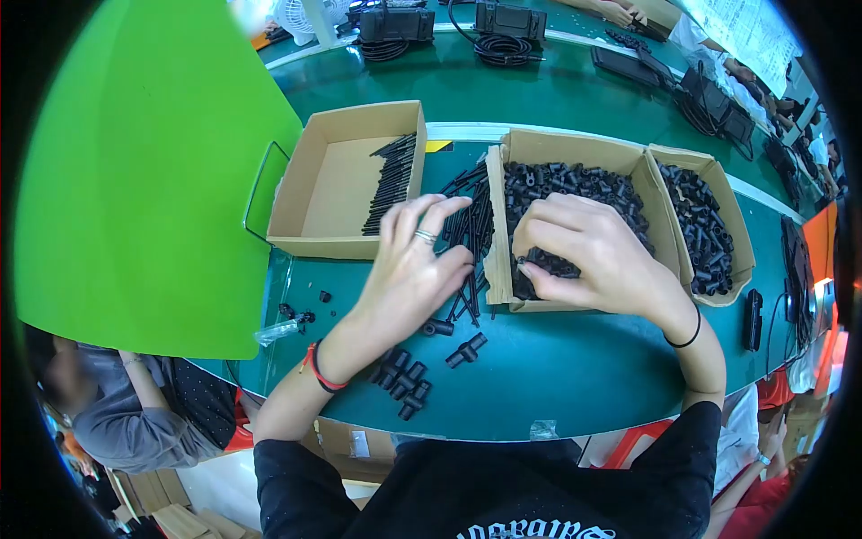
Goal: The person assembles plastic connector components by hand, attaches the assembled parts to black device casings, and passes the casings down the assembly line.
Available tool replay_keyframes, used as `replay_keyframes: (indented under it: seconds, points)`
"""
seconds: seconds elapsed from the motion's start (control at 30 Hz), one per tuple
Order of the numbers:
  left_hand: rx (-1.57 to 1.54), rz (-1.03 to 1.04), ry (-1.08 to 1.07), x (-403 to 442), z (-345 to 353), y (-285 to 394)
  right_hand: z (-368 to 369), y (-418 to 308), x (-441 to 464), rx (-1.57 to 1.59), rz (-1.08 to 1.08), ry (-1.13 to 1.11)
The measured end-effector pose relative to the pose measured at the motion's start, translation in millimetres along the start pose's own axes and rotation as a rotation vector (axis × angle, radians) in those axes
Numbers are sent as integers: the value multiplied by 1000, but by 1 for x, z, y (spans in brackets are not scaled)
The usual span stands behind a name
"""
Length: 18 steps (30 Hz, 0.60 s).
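Observation:
My left hand point(409, 260), with a ring on one finger, is over the pile of thin black rods point(480, 216), its fingers apart and curled. My right hand point(579, 247) is over the front left of a cardboard box point(585, 141) of short black tubular parts point(620, 193). Its thumb and forefinger pinch a small black part point(522, 260). Several black T-shaped fittings point(409, 382) lie on the green table below my left hand, with one more fitting point(466, 350) to their right.
At left, an open cardboard box point(328, 171) holds rods along its right side. A second box of black parts point(696, 216) stands at right. A green panel point(153, 180) rises at far left. Small black bits and a clear bag point(277, 331) lie near it. Other people sit around.

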State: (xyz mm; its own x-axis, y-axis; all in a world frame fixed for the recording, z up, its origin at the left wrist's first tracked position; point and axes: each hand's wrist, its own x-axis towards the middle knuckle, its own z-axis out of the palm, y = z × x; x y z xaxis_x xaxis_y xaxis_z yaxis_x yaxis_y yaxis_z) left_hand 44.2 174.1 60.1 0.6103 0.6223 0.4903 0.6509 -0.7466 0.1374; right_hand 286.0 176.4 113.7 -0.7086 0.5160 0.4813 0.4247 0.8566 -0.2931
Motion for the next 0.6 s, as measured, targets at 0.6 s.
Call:
replay_keyframes:
  seconds: [0.6]
  points:
    - [-200,-316,29,6,12,20,-2,10,1,442,278,114]
